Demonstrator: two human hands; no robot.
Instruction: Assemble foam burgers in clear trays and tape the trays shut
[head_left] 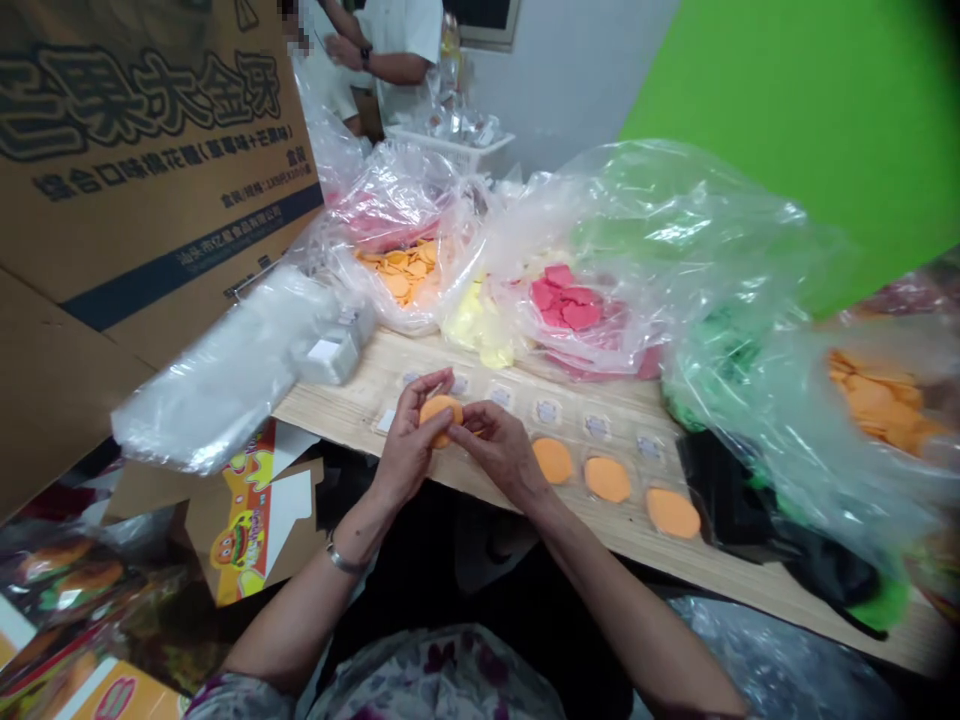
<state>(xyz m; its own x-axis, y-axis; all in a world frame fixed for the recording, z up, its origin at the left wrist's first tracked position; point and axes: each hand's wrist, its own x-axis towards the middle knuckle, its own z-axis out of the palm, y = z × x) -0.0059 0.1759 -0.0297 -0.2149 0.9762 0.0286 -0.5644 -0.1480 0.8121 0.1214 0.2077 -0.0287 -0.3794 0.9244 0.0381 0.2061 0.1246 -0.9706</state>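
Note:
Above the front of the board, my left hand [420, 430] grips a flat round orange disc [441, 408], thumb across its face. The fingers of my right hand [495, 440] are pinched together at the disc's right edge; a sliver of orange shows under them. Beneath and to the right lies a row of clear plastic trays [570, 425] with small printed pieces in the rear compartments. Three more orange discs, one of them [607, 479] in the middle, sit in the front compartments on the right. My hands hide the trays on the left.
Behind the trays are plastic bags with orange discs [405, 270], yellow pieces [480, 320] and pink pieces [566, 300]. Stacked clear trays [217, 370] and a large carton [150, 160] stand left. At right are a black container [724, 500] and another bag [885, 400]. A person [397, 60] stands behind.

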